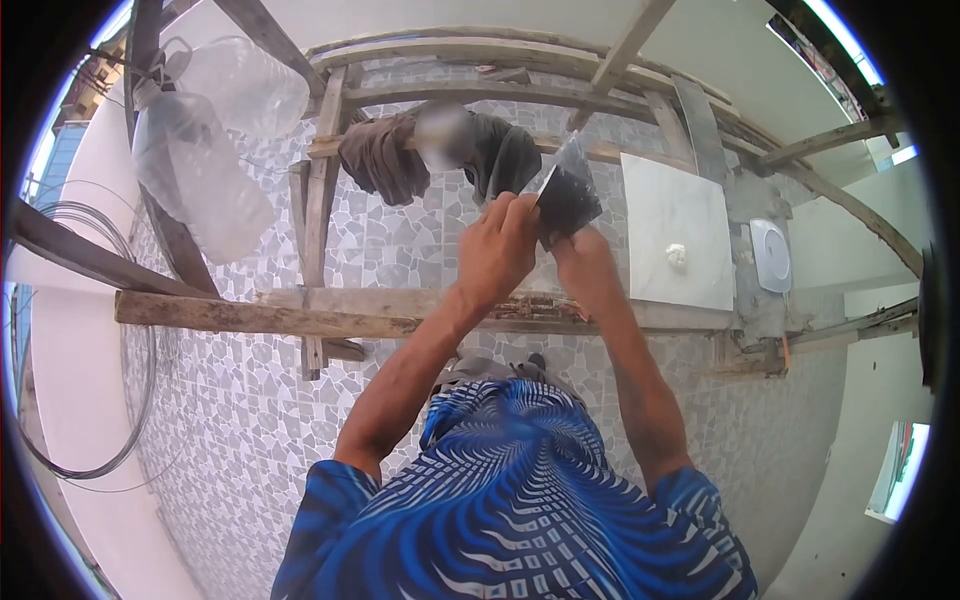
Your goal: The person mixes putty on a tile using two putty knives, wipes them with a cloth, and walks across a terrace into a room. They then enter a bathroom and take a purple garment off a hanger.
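Observation:
Both my hands are raised in front of me above a wooden beam. My left hand (498,250) is closed, its fingers against the left edge of a dark flat piece (570,200) with a paler, pointed upper end. From below, my right hand (588,268) grips the lower end of the same piece. Its exact kind does not show. To the right lies a white marbled slab (665,225), bearing a small white lump (677,258) that touches neither hand.
The wooden beam (230,312) crosses below my hands. Dark cloth (385,160) hangs over another beam ahead, beside a blurred patch. Large clear plastic bottles (195,145) hang at left, near coiled wire (145,400). A small white device (770,255) sits right of the slab.

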`<state>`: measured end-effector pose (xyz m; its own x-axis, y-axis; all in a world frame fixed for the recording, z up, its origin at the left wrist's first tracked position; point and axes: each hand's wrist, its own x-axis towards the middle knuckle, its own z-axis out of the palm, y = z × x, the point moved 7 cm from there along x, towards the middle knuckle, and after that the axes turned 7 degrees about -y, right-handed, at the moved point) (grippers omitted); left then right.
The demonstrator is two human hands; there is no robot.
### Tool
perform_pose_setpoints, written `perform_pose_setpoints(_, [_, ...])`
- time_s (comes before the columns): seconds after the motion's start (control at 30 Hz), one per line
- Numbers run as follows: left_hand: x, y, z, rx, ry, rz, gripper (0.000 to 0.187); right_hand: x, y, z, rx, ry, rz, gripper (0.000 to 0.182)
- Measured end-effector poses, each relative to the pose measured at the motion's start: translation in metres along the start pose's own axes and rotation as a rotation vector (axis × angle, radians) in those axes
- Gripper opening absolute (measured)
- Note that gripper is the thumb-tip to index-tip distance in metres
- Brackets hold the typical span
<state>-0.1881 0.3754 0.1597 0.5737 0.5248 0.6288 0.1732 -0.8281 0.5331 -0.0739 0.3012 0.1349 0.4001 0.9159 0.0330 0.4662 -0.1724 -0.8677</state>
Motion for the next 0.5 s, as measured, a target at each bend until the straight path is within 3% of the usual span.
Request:
perform_pose_setpoints(0.17, [-0.015,0.017,0.001,-0.088,-0.028,0.073,0.018,0.006,0.005,-0.005,0.07,0.059,-0.091,0.017])
perform_pose_setpoints(0.27, [-0.008,-0.009,0.0,-0.006,0.019,-0.013,0.021,-0.011,-0.007,0.003,-0.008,-0.074,0.154,0.019])
perform_pose_setpoints(0.5, [-0.017,0.007,-0.01,-0.007,0.065,0.073,0.027,-0.011,-0.014,-0.009,0.254,0.159,0.066,0.023])
